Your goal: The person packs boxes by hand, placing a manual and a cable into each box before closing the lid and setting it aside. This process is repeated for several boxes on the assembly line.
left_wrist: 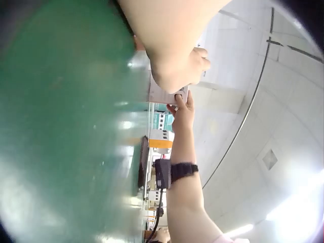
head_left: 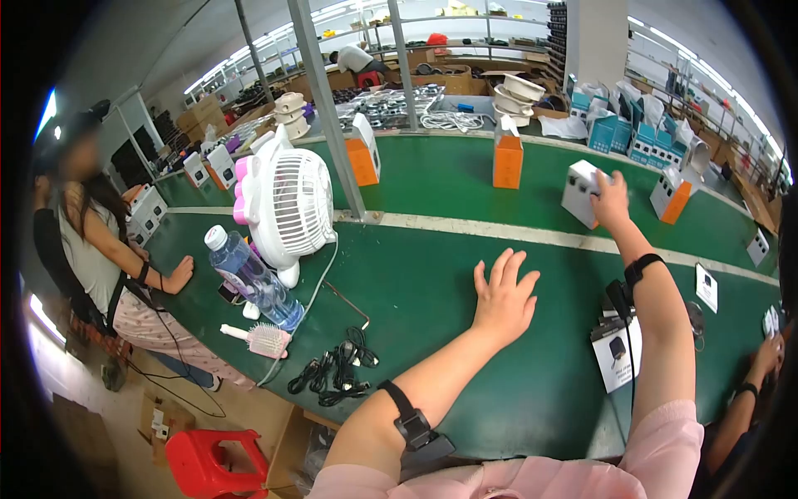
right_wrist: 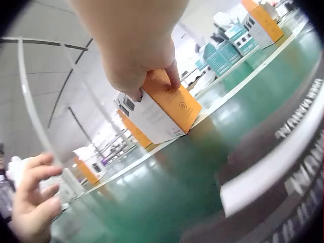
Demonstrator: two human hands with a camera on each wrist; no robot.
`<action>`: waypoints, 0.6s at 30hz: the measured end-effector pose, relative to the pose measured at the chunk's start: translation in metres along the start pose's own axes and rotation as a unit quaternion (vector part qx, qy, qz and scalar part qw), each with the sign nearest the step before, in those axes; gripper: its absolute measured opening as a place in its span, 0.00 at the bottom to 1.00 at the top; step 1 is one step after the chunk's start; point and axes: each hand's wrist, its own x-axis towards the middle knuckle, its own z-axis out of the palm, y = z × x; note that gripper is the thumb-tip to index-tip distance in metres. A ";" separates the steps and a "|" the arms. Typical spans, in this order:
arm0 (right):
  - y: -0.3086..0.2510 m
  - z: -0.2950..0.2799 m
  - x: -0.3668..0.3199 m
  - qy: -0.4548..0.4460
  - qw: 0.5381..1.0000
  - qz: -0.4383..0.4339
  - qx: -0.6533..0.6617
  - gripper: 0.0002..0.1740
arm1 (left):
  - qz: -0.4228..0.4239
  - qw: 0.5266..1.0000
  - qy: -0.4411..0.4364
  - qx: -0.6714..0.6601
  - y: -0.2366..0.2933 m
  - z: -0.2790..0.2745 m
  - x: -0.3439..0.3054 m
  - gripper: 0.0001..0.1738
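In the head view the right hand grips the top of a white box on the far green strip. The right wrist view shows this box with an orange side, fingers and thumb of the right hand on its upper edges. Over the near green table the left hand holds nothing, its fingers spread. A black and white printed box lies below the right forearm.
A white fan, a water bottle, a pink brush and black cables stand or lie at the left. Orange and white boxes line the far strip, beyond a metal post. People sit at both sides.
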 end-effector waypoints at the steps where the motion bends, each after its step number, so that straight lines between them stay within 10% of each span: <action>1: -0.013 0.000 0.006 0.059 0.992 -0.008 -0.110 0.31 | -0.017 1.000 -0.010 -0.001 -0.001 -0.001 -0.001 0.22; 9: -0.112 0.058 0.061 -0.076 0.969 -0.232 0.017 0.37 | -0.058 0.997 -0.046 0.000 -0.005 -0.004 0.001 0.22; 18: -0.075 0.058 0.084 -0.063 0.986 -0.056 -0.144 0.11 | -0.055 0.998 -0.018 -0.015 -0.008 -0.001 0.001 0.22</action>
